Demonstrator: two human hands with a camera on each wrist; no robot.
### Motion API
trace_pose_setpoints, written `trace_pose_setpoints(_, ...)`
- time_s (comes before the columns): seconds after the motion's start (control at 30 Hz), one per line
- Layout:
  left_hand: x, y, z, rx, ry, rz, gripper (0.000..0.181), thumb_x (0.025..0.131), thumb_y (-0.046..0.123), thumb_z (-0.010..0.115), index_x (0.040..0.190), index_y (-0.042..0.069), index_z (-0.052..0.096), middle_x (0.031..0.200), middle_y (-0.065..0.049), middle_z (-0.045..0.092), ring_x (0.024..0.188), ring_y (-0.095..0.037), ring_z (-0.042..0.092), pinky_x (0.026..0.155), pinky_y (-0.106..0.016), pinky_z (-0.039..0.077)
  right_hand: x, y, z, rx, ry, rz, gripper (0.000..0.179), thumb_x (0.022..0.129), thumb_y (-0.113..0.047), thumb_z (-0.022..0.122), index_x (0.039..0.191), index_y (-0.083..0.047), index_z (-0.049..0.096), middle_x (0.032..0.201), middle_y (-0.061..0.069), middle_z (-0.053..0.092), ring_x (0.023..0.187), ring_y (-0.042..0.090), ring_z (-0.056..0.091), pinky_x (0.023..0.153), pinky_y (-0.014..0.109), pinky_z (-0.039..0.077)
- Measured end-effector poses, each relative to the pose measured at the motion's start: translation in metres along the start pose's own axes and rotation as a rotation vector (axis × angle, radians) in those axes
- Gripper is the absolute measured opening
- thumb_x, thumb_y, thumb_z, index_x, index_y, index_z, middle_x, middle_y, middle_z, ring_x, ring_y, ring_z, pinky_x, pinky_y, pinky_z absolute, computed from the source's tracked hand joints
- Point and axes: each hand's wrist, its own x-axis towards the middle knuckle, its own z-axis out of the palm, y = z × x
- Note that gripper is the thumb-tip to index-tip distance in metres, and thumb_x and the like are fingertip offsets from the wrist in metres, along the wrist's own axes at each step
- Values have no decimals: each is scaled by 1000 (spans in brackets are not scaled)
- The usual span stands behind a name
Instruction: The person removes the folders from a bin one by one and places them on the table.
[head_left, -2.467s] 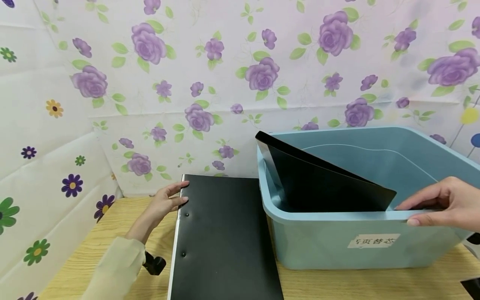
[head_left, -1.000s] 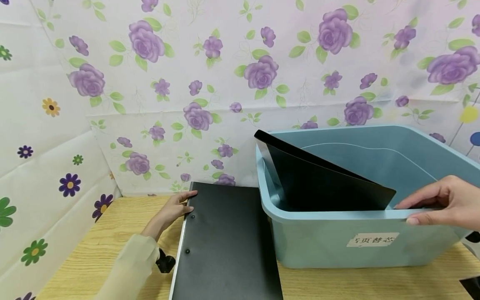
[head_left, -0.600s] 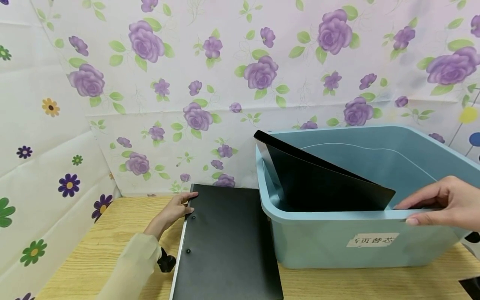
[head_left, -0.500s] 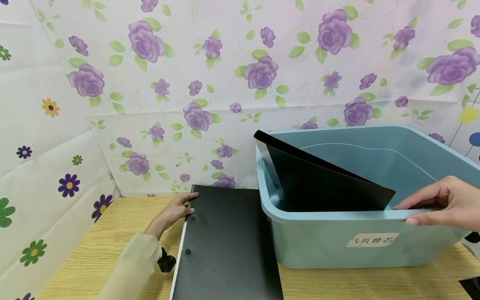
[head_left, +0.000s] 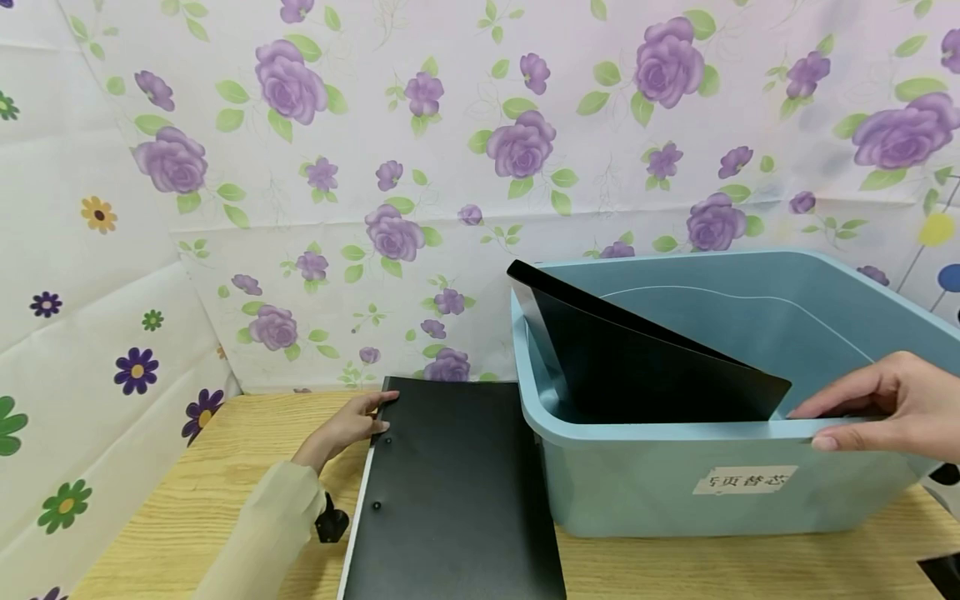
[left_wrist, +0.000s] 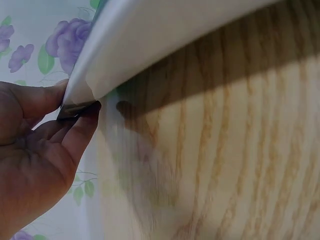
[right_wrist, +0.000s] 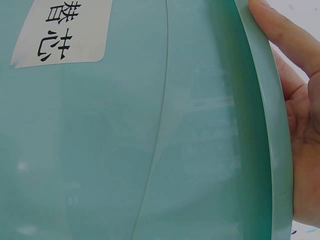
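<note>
A black binder (head_left: pixel 461 492) with two rivets near its white-edged left side lies along the left of the blue bin. My left hand (head_left: pixel 337 429) pinches its far left corner. In the left wrist view, thumb and fingers of the left hand (left_wrist: pixel 42 145) close on that corner, and the binder's pale side edge (left_wrist: pixel 130 45) is raised over the wood, casting a shadow. My right hand (head_left: pixel 896 408) grips the near rim of the blue bin (head_left: pixel 637 492), thumb outside and fingers inside. A second black binder (head_left: pixel 645 358) leans inside the bin, its upper corner above the rim.
A white label (head_left: pixel 746 481) with black characters is stuck on the bin's front. Wooden table (head_left: pixel 187 500) shows left of the binder and before the bin. A flowered cloth (head_left: pixel 450 125) hangs behind, and another (head_left: pixel 82 350) on the left.
The left hand and the binder's far end have shifted toward me and a little to the right, settling lower. The right hand, bin and second binder stay as they were.
</note>
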Motion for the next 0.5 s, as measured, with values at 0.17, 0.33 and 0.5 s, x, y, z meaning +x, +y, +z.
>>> trace_pose_setpoints(0.17, 2, -3, 2, 18, -4, -16, 52, 90, -7, 45, 139, -5, 28, 140, -33, 23, 124, -44, 34, 90, -44, 44, 0, 0, 0, -2, 4, 5, 44, 73, 19, 62, 103, -13, 70, 90, -6, 70, 69, 12, 67, 53, 24, 52)
trace_pose_setpoints(0.33, 2, -4, 3, 38, 9, -13, 53, 89, -8, 48, 138, -8, 28, 140, -35, 23, 122, -45, 36, 89, -43, 45, -1, 0, 1, -12, 13, 19, 43, 73, 18, 62, 102, -13, 70, 89, -5, 70, 68, 12, 67, 52, 24, 51)
trace_pose_setpoints(0.5, 1, -4, 4, 110, 67, -11, 53, 86, -9, 51, 135, -10, 31, 139, -34, 26, 125, -47, 31, 92, -45, 43, 0, 0, 1, -26, 17, 35, 42, 74, 17, 63, 102, -14, 70, 88, -5, 70, 66, 12, 67, 51, 24, 51)
